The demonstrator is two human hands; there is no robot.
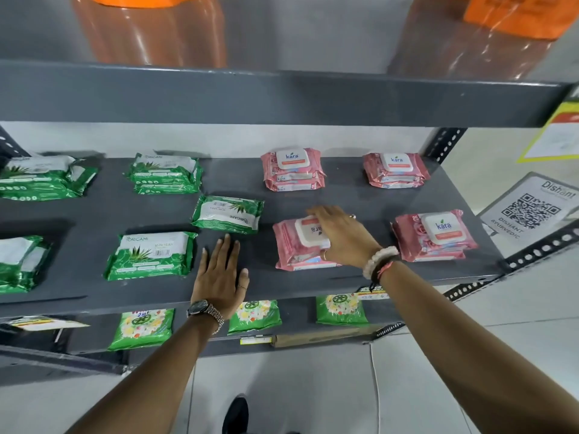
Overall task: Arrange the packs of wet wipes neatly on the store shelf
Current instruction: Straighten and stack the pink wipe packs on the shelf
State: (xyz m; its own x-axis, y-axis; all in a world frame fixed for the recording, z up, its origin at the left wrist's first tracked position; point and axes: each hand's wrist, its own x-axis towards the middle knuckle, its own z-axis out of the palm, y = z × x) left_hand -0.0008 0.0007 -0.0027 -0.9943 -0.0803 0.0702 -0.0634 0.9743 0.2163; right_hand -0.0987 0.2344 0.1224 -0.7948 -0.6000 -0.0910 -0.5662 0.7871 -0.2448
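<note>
On the grey shelf (94, 211) lie green Origami wipe packs and pink Kara wipe packs. My right hand (340, 234) rests flat, fingers spread, on top of the front pink stack (289, 245), which lies turned around with its label upside down. My left hand (219, 274) lies flat and open on the bare shelf beside it. Just beyond my left fingers a single green pack (228, 214) lies askew. Neat pink stacks sit at back middle (293, 169), back right (395, 170) and front right (434, 238). Green stacks sit at front (150, 255) and back (164, 173).
More green packs lie at the far left, back (40, 178) and front (18, 264). An upper shelf (282, 95) overhangs with orange items. Green floral pouches (141, 328) lie on the shelf below. A QR-code sign (529, 211) stands at right.
</note>
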